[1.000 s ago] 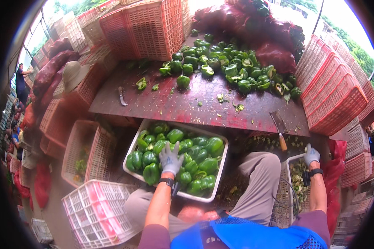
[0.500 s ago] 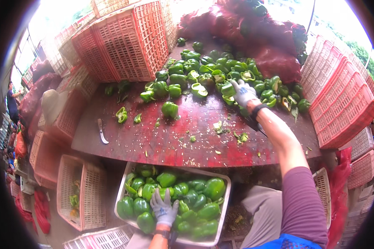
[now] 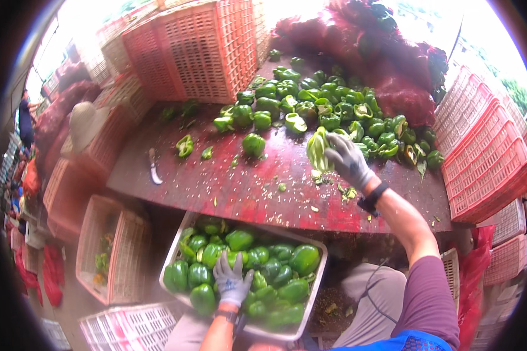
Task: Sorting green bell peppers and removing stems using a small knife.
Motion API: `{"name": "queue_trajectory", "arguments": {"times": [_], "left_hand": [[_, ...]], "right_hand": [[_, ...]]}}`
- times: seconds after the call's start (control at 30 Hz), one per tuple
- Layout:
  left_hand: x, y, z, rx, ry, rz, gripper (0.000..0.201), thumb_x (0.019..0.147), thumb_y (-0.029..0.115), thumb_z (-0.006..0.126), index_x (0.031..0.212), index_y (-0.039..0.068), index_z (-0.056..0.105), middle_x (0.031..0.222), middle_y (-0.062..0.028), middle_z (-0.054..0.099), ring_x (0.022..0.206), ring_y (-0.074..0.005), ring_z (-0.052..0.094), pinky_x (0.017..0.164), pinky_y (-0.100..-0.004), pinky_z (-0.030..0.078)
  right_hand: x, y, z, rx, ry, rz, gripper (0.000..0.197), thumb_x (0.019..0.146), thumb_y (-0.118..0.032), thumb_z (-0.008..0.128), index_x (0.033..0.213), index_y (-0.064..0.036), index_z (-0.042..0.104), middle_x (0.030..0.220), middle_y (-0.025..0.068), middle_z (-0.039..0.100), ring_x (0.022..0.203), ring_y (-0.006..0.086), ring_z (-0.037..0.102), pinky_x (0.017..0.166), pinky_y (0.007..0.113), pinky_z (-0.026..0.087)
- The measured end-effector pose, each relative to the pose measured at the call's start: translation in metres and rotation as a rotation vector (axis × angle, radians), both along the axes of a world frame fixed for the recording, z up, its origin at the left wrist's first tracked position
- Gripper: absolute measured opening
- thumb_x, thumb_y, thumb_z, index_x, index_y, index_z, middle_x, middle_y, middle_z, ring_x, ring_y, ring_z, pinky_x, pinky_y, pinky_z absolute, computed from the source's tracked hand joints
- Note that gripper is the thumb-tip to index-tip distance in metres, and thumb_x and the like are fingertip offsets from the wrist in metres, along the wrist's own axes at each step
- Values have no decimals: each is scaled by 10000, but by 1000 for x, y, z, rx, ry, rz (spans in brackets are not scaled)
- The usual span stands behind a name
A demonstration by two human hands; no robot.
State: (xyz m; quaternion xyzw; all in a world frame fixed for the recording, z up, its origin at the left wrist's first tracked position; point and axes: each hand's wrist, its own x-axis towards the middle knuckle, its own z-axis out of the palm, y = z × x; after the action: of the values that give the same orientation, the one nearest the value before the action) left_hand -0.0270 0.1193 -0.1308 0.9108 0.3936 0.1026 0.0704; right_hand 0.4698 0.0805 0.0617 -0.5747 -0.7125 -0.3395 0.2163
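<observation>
Gloved in grey, my right hand (image 3: 350, 161) is above the red-stained table (image 3: 216, 190), closed on a green bell pepper (image 3: 317, 150) that is smeared by motion. Beyond it lies a heap of green bell peppers (image 3: 269, 106), some of them cut open. My left hand (image 3: 232, 279), also gloved, rests with fingers spread on the peppers in a white crate (image 3: 319, 275) below the table's near edge. The crate holds many whole green peppers (image 3: 202, 299). A small knife with a curved blade (image 3: 154, 167) lies on the table's left side, away from both hands.
Stacked red plastic crates (image 3: 187, 55) stand at the back left, and more crates (image 3: 480, 158) line the right. Red mesh sacks (image 3: 401, 93) of peppers rise behind the heap. A pale crate (image 3: 114, 251) sits on the floor at left. Scraps and seeds dot the table.
My right hand has drawn back from the heap toward me, bringing a pepper off it. The left hand stays on the crate's peppers. The whole view has shifted slightly.
</observation>
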Motion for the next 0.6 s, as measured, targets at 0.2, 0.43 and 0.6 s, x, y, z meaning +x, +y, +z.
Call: {"name": "queue_trajectory", "arguments": {"times": [0.2,0.43,0.6], "left_hand": [[-17,8,9,-46,-331,104,695,1018,499,564,1586,128,416,1653,-270,285,1484,-476,332,1205,-556,293],[-2,-46,65,-22,-554,30,598,1080,504,450,1505,91,530,1558,-255,448,1421,-461,422,1177,-544,329],[7,-60,28,-16,-248,-111,587,1032,524,475,1478,154,571,1517,-213,497,1432,-452,407,1189,-593,274]], "right_hand": [[-222,-56,10,-362,919,64,511,789,-159,808,1226,-80,556,1183,212,690,1053,394,704,892,447,571],[-311,-82,-89,-913,1348,-258,727,887,-436,740,1372,35,473,1140,290,711,1050,427,717,909,477,564],[-305,-74,-148,-1019,1120,-104,616,975,-354,617,1474,-28,461,1175,308,701,1050,459,709,910,514,556]]}}
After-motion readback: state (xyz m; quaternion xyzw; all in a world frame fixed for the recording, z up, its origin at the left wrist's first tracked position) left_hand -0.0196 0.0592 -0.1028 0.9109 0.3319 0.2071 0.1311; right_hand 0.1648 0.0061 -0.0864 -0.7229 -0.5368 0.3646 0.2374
